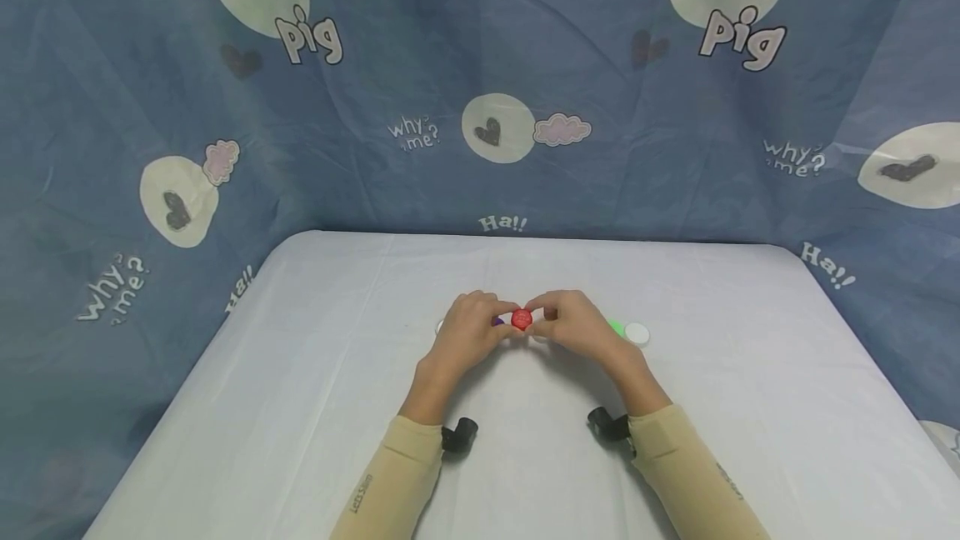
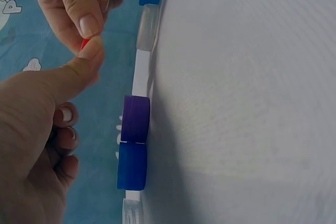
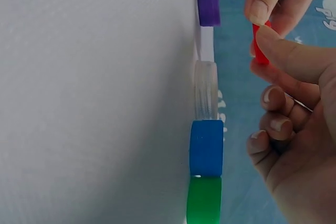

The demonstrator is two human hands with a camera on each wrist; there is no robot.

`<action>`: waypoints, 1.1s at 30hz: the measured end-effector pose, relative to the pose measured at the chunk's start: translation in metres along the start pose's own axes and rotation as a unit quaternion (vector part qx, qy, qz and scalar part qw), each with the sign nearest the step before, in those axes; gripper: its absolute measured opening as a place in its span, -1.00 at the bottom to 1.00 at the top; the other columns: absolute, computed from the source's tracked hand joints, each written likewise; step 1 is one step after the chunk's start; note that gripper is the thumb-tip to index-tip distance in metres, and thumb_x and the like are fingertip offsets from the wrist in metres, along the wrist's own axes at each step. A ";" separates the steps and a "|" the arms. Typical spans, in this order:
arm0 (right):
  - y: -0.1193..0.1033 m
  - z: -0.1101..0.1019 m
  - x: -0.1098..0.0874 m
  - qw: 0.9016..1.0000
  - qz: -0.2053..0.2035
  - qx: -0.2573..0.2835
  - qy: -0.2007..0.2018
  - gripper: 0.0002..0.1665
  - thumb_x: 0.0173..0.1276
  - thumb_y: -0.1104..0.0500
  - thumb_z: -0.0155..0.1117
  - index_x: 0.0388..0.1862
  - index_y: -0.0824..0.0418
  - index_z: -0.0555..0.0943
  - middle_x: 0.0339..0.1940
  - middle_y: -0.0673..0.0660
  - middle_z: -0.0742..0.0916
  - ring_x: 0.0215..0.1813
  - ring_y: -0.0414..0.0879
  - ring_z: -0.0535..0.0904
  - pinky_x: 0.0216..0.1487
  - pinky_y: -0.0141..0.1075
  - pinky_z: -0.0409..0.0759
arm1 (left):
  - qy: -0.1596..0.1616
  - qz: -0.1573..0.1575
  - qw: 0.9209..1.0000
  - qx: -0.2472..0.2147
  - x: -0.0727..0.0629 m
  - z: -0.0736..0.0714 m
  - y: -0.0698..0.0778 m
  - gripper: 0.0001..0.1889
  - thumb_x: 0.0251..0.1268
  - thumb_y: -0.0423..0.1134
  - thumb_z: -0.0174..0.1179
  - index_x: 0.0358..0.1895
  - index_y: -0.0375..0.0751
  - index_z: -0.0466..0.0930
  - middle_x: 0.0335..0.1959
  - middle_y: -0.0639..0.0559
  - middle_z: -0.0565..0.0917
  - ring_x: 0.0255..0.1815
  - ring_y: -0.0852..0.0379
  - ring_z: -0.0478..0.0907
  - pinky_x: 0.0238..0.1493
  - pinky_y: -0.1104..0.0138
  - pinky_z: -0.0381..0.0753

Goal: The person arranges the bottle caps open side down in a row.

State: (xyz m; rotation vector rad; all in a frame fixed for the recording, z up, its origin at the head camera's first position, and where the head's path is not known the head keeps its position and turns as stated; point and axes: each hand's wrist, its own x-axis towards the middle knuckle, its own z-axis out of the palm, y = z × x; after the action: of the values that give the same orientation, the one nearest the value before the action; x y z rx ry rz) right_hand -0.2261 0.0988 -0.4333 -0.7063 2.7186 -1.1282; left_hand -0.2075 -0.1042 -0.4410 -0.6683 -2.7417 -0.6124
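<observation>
A small red cap (image 1: 521,320), round with faint raised markings, is held up over the table between both hands. My left hand (image 1: 467,330) pinches its left side between thumb and forefinger. On the opposite side, my right hand (image 1: 573,323) pinches it the same way; the right wrist view shows the red cap (image 3: 261,45) edge-on between the fingertips. Below the hands, a row of caps lies on the table: a purple cap (image 2: 135,119) touching a blue cap (image 2: 132,166), then, past a gap, a clear ribbed cap (image 3: 206,90), another blue cap (image 3: 206,148) and a green cap (image 3: 205,200).
A white cap (image 1: 637,333) marks the right end of the row, and part of another pale cap (image 1: 439,327) shows at the left end. White cloth covers the table (image 1: 300,440). Behind its far edge hangs a blue printed curtain (image 1: 420,190).
</observation>
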 end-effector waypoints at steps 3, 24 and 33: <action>0.000 0.001 0.000 1.000 -0.002 -0.010 0.008 -0.67 0.19 0.17 0.44 -0.03 0.12 0.75 -0.60 0.00 0.51 -0.55 -0.18 0.35 -0.50 -0.32 0.36 | -0.004 -0.007 1.000 -0.002 0.000 0.001 0.000 -0.66 0.02 0.01 0.49 -0.08 0.09 0.79 -0.50 0.19 0.65 -0.44 0.22 0.38 -0.22 0.31 0.42; -0.009 0.008 0.003 0.993 0.034 -0.110 0.016 -0.72 0.21 0.10 0.41 -0.09 0.12 0.77 -0.57 -0.03 0.59 -0.51 -0.15 0.41 -0.48 -0.32 0.35 | 0.001 -0.031 0.999 0.041 0.000 0.009 -0.001 -0.70 0.01 0.02 0.50 -0.16 0.05 0.82 -0.36 0.10 0.77 -0.32 0.12 0.58 -0.20 0.22 0.48; -0.009 0.014 0.005 0.990 0.050 -0.133 0.014 -0.72 0.17 0.08 0.45 -0.13 0.12 0.78 -0.37 -0.01 0.75 -0.41 -0.15 0.48 -0.37 -0.30 0.42 | -0.014 -0.044 0.997 0.062 -0.001 0.012 0.002 -0.70 0.02 0.02 0.50 -0.17 0.04 0.82 -0.38 0.09 0.76 -0.34 0.11 0.56 -0.23 0.23 0.42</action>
State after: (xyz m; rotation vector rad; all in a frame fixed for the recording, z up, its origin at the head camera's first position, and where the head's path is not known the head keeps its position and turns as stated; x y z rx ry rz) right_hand -0.2230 0.0821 -0.4368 -0.5802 2.9239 -0.7695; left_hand -0.2078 -0.0976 -0.4513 -0.5324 -2.8199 -0.4492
